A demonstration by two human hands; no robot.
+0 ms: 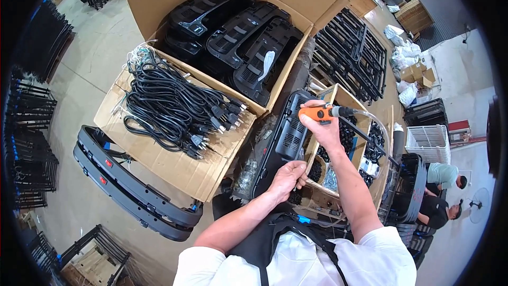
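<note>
My right hand [324, 130] is wrapped round an orange air screwdriver [317, 113], with a clear hose [378, 119] running from its end. Below the tool lies a black plastic housing [290, 139] with slotted vents, resting on the bench. At the near end of that housing, my left hand [288, 178] is closed with its fingertips pinched together. Whatever those fingers hold, if anything, is too small to make out. Just right of both hands stands a wooden parts box [313, 184] with compartments of small black pieces and screws.
A large open carton [296, 82] holds several black plastic shells. Bundled black power cables [169, 100] lie on a cardboard sheet [211, 177] to the left. Curved grey panels [132, 196] stand below it. Black metal frames [352, 53] are stacked behind. Two people [442, 209] are at far right.
</note>
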